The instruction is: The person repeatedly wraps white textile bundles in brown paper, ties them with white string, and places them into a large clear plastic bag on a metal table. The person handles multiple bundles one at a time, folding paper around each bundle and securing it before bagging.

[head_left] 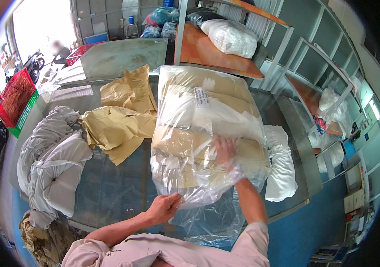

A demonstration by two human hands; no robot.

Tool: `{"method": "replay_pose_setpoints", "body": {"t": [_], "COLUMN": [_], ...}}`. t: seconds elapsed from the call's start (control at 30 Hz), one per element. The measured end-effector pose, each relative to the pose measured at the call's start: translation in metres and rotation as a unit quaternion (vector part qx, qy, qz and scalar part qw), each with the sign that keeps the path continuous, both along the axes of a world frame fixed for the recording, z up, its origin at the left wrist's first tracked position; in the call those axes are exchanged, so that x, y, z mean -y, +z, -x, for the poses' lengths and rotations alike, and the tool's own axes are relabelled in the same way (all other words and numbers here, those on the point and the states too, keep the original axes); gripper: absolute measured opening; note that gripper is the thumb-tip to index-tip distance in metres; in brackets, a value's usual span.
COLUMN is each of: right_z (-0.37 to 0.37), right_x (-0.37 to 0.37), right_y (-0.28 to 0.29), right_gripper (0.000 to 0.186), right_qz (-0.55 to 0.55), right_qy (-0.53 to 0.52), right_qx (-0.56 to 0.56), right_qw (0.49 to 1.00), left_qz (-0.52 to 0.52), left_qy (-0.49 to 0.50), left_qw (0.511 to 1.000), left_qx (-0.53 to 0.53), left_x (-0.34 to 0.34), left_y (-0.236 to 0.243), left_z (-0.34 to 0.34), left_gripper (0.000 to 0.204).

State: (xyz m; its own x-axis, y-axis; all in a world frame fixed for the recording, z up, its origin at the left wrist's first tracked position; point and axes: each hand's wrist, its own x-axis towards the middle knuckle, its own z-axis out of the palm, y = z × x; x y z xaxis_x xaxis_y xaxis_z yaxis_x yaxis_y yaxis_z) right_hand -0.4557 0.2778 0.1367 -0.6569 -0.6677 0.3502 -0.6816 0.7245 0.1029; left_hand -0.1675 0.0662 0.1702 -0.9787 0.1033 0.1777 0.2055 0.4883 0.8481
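Plastic bag [210, 196]: left hand [166, 208] pinches its rim taut; right hand [226, 151], inside, fingers extended, should press the bundle [199, 120] evenly.

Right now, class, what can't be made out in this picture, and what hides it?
Head view: right hand, its fingertips hazy behind the clear plastic bag.
Head view: left hand, its fingertips curled out of sight in the bag's gathered edge.
Head view: white label, its finest print too small.
Head view: person near the bright doorway, head blurred.
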Motion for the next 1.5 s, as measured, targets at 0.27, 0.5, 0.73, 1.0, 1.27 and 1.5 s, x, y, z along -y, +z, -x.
{"method": "replay_pose_setpoints", "body": {"t": [0.27, 0.5, 0.73, 1.0, 1.27, 1.5], "right_z": [-0.198, -0.293, -0.326, -0.289, -0.2, -0.251], "right_x": [-0.035, -0.073, -0.118, -0.039, 0.202, 0.254], "right_y": [-0.007, 0.06, 0.148, 0.097, -0.034, -0.145], "right_gripper": [0.074, 0.071, 0.075, 0.093, 0.061, 0.058], "right_qz": [0.037, 0.183, 0.222, 0.356, 0.412, 0.176], "right_qy": [-0.096, -0.13, -0.135, -0.114, 0.059, 0.059], "right_qx": [0.224, 0.496, 0.612, 0.534, 0.784, 0.612], "right_qw": [0.969, 0.839, 0.747, 0.758, 0.461, 0.769], "left_qz": [-0.009, -0.003, 0.039, 0.023, -0.568, -0.455], "left_qy": [0.147, 0.211, 0.308, -0.011, 0.089, 0.345], "left_qw": [0.989, 0.972, 0.949, 0.999, 0.803, 0.756], "left_qx": [0.001, -0.102, -0.048, -0.041, 0.159, 0.32], "left_x": [0.034, 0.084, 0.12, 0.072, 0.12, 0.154], "left_y": [-0.009, -0.035, -0.104, -0.111, -0.065, -0.15], "left_z": [-0.018, 0.02, 0.039, -0.062, -0.123, -0.15], "left_gripper": [0.014, 0.005, 0.01, 0.068, 0.072, 0.085]}}
